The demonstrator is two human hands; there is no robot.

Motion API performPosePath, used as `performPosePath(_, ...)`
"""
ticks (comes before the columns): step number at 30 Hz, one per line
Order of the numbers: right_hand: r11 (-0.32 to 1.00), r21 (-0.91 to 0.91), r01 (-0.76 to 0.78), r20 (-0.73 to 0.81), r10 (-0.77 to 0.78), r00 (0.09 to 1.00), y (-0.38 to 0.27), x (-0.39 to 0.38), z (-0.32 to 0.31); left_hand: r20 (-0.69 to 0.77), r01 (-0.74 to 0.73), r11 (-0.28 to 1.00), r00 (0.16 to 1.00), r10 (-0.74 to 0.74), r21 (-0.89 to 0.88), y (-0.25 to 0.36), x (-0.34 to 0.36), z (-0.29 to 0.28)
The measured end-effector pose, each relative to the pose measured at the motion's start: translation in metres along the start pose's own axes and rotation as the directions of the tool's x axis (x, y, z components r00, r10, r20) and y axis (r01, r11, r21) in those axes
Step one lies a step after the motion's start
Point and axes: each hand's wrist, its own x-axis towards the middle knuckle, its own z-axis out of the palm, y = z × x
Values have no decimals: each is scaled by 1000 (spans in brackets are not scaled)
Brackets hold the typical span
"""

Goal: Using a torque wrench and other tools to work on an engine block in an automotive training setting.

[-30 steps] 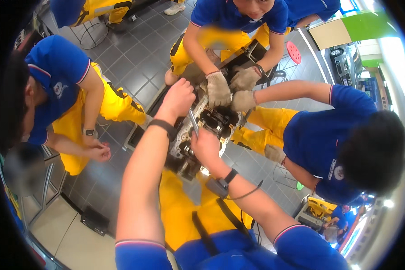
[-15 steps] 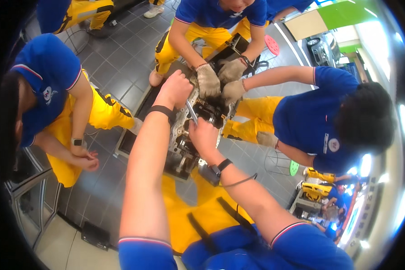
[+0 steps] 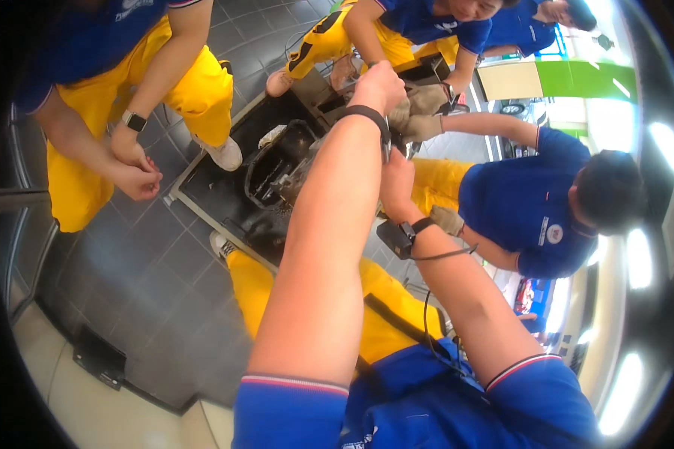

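Observation:
My left hand (image 3: 382, 91) is a fist beyond the engine assembly (image 3: 296, 183); whatever it grips is hidden. My right hand (image 3: 397, 179) is closed round a metal bar (image 3: 388, 153), just below my left hand, and the bar mostly disappears behind my left forearm. Another person's gloved hands (image 3: 421, 127) are close beside mine, on the far side. The engine parts sit over a black tray (image 3: 221, 221) with a pale rim, and my left arm covers much of them.
Co-workers in blue and yellow surround the stand: one at left (image 3: 105, 52), one opposite (image 3: 427, 34), one at right (image 3: 517, 194), another behind (image 3: 532, 26). A black box (image 3: 99, 359) lies low at left; a car (image 3: 513, 108) shows in the background.
My hands have moved up and to the right in the picture, still closed. The view has shifted, uncovering more tray, and the left co-worker appears higher up.

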Motion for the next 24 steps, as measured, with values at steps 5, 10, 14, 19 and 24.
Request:
performPosePath(5, 991, 120, 58, -24, -56, 998, 5, -3, 4, 8, 94, 995, 996, -94, 16, 5, -16, -4)
performPosePath(10, 988, 149, 50, 26, -55, 998, 16, 4, -5, 108, 113, 991, 987, -121, 77, 14, -10, -30)
performPosePath(14, 984, 177, 12, 93, -29, 995, 3, 0, -2, 270, 91, 987, 955, -123, 130, 7, -15, -34)
performPosePath(19, 961, 266, -72, 134, 37, 990, 7, 1, -9, 83, 5, 996, 996, -12, 84, -3, -5, -21)
performPosePath(24, 935, 324, -142, 165, 92, 982, 9, 2, 0, 289, -90, 996, 954, 86, 0, -23, 8, -11)
